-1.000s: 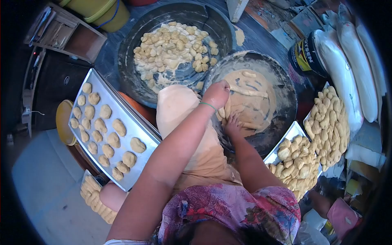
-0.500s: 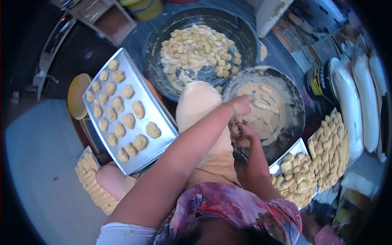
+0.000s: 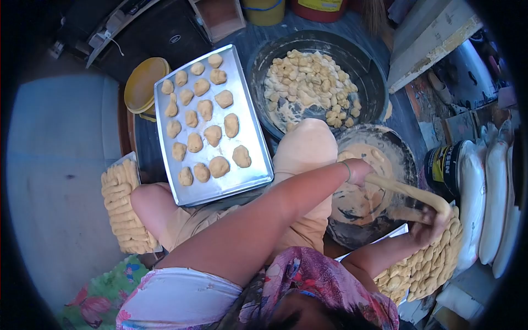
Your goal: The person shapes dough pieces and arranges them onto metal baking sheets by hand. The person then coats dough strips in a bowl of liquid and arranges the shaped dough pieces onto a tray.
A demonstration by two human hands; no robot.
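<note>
A long dough rope (image 3: 410,190) stretches between my two hands above a dark basin (image 3: 346,234) dusted with flour. My left hand (image 3: 360,171), with a band at the wrist, closes around one end over the basin. Beyond the basin's right edge, my right hand (image 3: 432,228) grips the other end, where the rope bends down; its fingers are partly blurred. Loose flour (image 3: 363,201) and bits of dough lie in the basin under the rope.
A metal tray (image 3: 254,165) with rows of dough balls is at the left. Behind stands a larger basin (image 3: 374,82) of floured dough pieces. Shaped dough strips (image 3: 434,269) are piled at the right; more dough rolls (image 3: 124,206) lie at far left. Wrapped white packs (image 3: 472,181) stand at right.
Both hands were low in the floured basin, close together. Now they are apart, my right hand moved out to the right, with the dough rope lifted and stretched between them. The view has shifted.
</note>
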